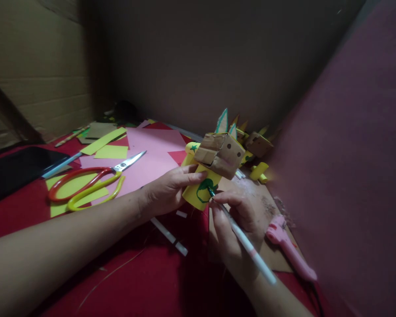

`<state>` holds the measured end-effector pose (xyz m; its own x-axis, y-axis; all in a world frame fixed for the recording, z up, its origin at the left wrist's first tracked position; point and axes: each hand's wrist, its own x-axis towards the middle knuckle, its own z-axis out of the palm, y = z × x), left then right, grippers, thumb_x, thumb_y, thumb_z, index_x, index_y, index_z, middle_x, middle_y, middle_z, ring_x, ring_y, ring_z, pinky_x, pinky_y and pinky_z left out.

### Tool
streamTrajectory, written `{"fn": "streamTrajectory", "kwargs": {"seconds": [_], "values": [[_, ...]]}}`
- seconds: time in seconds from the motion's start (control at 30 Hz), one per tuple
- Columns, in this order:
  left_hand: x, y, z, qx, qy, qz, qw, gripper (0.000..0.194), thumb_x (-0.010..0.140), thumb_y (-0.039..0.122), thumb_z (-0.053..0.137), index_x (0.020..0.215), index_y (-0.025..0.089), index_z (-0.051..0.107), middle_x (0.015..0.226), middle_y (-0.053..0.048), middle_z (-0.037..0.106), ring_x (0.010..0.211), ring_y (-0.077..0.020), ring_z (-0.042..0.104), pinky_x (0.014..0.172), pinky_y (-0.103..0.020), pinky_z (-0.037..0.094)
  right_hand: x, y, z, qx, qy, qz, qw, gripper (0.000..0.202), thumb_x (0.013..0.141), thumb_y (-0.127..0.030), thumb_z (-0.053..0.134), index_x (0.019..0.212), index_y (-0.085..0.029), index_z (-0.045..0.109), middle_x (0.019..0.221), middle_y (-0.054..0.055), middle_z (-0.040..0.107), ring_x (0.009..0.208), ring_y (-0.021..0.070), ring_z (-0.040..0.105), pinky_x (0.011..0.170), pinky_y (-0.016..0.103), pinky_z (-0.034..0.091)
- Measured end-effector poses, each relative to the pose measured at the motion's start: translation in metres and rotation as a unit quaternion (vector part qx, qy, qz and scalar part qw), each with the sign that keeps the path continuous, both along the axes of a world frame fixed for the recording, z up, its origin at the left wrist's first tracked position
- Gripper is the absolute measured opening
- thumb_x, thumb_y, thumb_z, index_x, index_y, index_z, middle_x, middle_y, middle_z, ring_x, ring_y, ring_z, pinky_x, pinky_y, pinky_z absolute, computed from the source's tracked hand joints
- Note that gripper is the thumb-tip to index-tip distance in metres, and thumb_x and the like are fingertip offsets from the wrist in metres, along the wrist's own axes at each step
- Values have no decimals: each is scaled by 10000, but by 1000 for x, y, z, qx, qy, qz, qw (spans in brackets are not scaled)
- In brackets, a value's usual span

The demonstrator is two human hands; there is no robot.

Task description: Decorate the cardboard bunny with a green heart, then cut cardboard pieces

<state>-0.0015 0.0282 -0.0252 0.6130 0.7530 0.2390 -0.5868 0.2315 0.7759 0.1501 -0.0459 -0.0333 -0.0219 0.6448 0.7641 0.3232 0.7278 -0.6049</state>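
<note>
My left hand point(171, 188) is closed around a paper animal figure point(200, 187), its thumb on the yellow tube body. The figure has a boxy brown cardboard head point(219, 152) with dark dots and pointed ears outlined in teal. A green star and a partly filled green shape mark its yellow paper. In my right hand point(239, 220) I grip a white marker point(249, 246), slanting down to the right. Its green tip touches the green patch on the tube. Part of the figure's far side is hidden.
Scissors point(95, 185) with red and yellow handles lie on pink paper point(152, 163) and yellow scraps at left. A pink glue gun point(290, 246) rests on cardboard point(267, 193) at right. Another cardboard-headed figure point(258, 144) stands behind. A dark flat object point(16, 171) is far left.
</note>
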Motion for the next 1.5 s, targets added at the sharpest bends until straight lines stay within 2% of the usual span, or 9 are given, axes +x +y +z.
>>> {"fn": "streamTrajectory", "kwargs": {"seconds": [0.43,0.57,0.73,0.97,1.2,1.43,1.5], "values": [[0,-1,4,7,9,19,1000,291,762,333,777,947,116,720,854,-94,758,783,-193,691,743,-276,506,-1,3,1,23,26,-17,999,186,842,-84,584,951,-225,637,836,-11,643,737,112,624,665,224,517],[1,0,3,11,6,15,1000,261,776,331,764,929,125,716,854,-90,755,755,-189,688,722,-278,506,0,2,-2,0,10,6,1000,188,869,-97,562,990,-229,619,858,2,631,750,129,615,663,252,517],[1,0,2,9,6,17,1000,240,802,315,738,926,111,712,853,-105,750,758,-199,690,734,-287,506,1,-1,-4,-29,-3,16,999,141,897,-125,542,965,-233,602,806,-8,583,658,121,544,607,258,487],[1,0,2,6,-4,14,1000,206,814,285,727,933,118,705,843,-106,740,745,-194,683,714,-281,497,-1,0,-1,-20,8,7,1000,194,888,-105,544,1017,-241,598,897,12,609,818,142,614,666,256,518],[-1,-1,1,2,16,21,1000,234,810,306,727,940,113,705,868,-108,744,776,-201,684,736,-286,505,0,-1,-3,-42,-12,37,998,153,891,-113,538,964,-236,594,752,-17,531,640,123,528,607,269,484],[0,-1,3,2,5,17,1000,214,816,284,722,933,105,708,848,-99,742,755,-186,680,724,-273,504,1,0,-5,-23,18,4,1000,178,897,-120,548,1012,-245,600,859,0,603,753,131,599,680,262,513],[-1,-1,3,2,8,17,1000,219,811,292,727,926,107,707,840,-100,739,749,-188,678,721,-276,503,0,0,-5,-28,12,8,1000,179,896,-121,550,1012,-247,598,863,-2,603,729,126,588,664,258,509]]}}
